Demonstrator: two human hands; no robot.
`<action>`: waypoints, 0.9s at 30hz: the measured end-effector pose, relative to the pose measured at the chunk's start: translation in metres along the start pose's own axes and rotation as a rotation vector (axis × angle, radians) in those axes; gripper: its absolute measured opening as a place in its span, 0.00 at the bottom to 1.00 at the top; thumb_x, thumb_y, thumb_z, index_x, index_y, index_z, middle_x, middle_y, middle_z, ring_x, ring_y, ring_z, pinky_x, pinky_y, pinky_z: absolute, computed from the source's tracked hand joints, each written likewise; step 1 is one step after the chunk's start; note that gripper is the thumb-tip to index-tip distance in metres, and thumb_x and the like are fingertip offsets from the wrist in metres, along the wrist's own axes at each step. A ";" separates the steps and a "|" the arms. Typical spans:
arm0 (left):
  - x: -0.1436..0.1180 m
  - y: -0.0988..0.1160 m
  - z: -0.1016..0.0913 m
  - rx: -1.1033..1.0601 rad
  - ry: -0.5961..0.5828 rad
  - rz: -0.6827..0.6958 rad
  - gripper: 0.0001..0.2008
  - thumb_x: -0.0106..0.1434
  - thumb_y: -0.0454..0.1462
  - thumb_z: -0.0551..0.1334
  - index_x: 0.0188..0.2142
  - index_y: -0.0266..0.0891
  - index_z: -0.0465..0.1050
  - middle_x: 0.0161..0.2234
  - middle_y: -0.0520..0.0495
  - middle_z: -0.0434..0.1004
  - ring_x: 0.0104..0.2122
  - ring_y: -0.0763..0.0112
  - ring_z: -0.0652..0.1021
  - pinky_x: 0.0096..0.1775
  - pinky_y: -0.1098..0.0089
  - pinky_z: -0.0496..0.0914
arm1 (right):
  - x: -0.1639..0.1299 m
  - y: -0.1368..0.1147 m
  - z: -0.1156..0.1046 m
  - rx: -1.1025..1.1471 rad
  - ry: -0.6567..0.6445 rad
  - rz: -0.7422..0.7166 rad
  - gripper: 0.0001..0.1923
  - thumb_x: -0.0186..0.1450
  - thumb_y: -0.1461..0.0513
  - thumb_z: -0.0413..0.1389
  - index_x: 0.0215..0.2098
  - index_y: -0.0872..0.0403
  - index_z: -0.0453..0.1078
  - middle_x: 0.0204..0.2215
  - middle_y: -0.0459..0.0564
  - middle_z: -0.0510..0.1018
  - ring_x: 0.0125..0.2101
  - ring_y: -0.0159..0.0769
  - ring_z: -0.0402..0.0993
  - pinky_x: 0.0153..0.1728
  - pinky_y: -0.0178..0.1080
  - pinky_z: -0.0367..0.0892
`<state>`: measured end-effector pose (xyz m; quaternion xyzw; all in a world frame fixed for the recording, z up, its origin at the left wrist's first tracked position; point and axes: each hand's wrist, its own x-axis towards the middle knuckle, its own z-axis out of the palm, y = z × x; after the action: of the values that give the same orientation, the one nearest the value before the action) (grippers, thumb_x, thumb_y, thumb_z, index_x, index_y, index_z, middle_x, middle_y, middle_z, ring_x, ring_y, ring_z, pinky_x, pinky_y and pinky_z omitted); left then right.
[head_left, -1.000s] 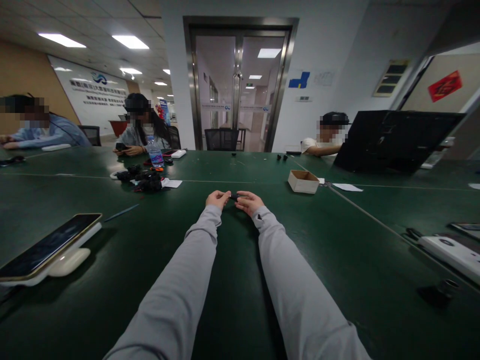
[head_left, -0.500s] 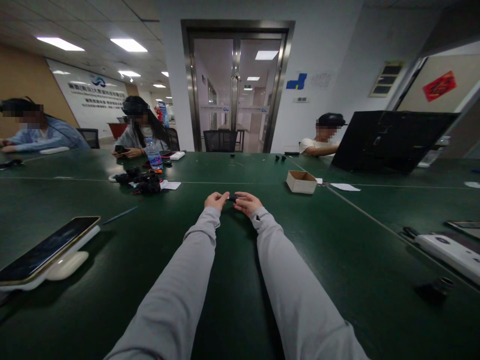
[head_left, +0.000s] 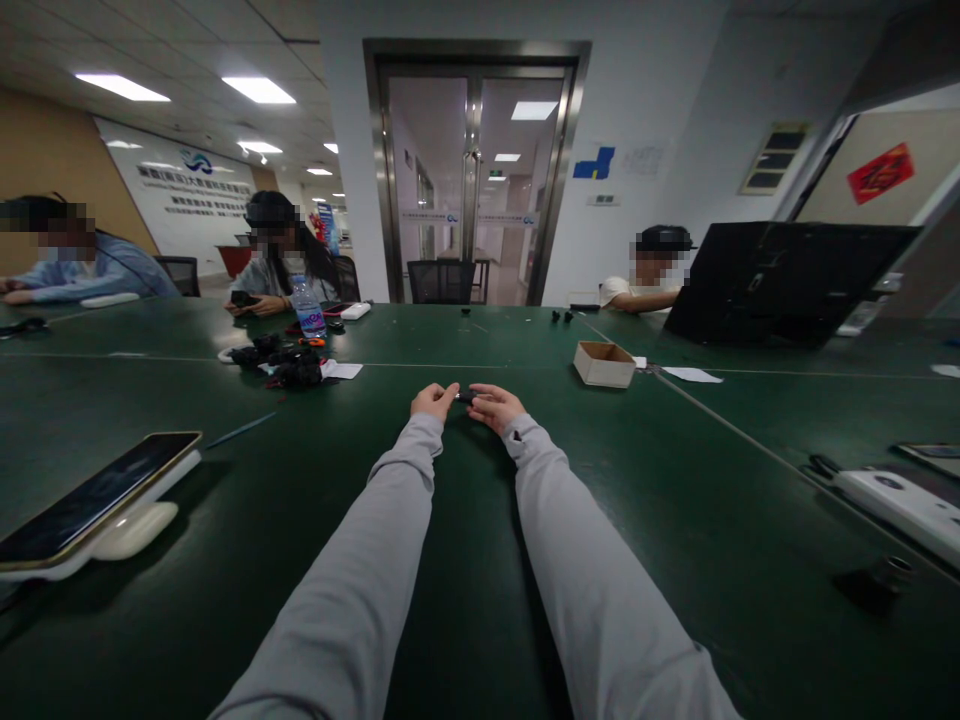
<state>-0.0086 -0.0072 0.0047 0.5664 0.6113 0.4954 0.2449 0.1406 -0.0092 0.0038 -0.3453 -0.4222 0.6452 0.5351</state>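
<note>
Both hands meet far out over the green table, arms in grey sleeves stretched straight ahead. The left hand and right hand pinch a small black part between their fingertips, just above the tabletop; its shape is too small to tell. Bare table lies on all sides of the hands, with the far edge well beyond them. One open cardboard box sits to the right, near but apart. A heap of black parts and one water bottle lie to the left. One phone rests on a white stand at the near left. Three other people sit along the far side.
</note>
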 end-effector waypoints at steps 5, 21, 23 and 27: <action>0.000 -0.001 0.001 -0.024 0.004 0.004 0.18 0.51 0.51 0.58 0.17 0.39 0.63 0.17 0.54 0.67 0.21 0.75 0.66 0.28 0.73 0.60 | -0.001 -0.001 0.002 0.011 0.018 -0.004 0.14 0.51 0.75 0.57 0.33 0.55 0.71 0.24 0.46 0.74 0.23 0.30 0.74 0.28 0.34 0.73; 0.003 0.001 0.005 -0.414 -0.150 -0.138 0.15 0.53 0.45 0.59 0.37 0.38 0.66 0.23 0.52 0.67 0.17 0.79 0.67 0.18 0.78 0.60 | -0.001 -0.004 0.004 0.046 0.074 0.041 0.08 0.54 0.72 0.58 0.31 0.57 0.70 0.19 0.48 0.76 0.20 0.31 0.73 0.24 0.33 0.72; 0.002 0.003 0.004 -0.366 -0.163 -0.177 0.15 0.57 0.47 0.55 0.35 0.37 0.65 0.18 0.54 0.64 0.13 0.80 0.63 0.16 0.78 0.57 | -0.001 -0.004 0.004 0.044 0.070 0.042 0.08 0.54 0.72 0.58 0.31 0.58 0.70 0.20 0.49 0.76 0.20 0.31 0.74 0.24 0.33 0.71; -0.001 0.004 0.003 -0.369 -0.172 -0.114 0.09 0.56 0.38 0.56 0.37 0.38 0.65 0.19 0.56 0.63 0.14 0.82 0.62 0.15 0.80 0.56 | -0.002 -0.005 0.004 0.040 0.070 0.050 0.08 0.54 0.73 0.57 0.31 0.58 0.70 0.20 0.49 0.76 0.20 0.31 0.73 0.25 0.33 0.71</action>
<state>-0.0038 -0.0075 0.0068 0.5166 0.5180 0.5345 0.4233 0.1390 -0.0115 0.0099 -0.3674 -0.3816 0.6543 0.5397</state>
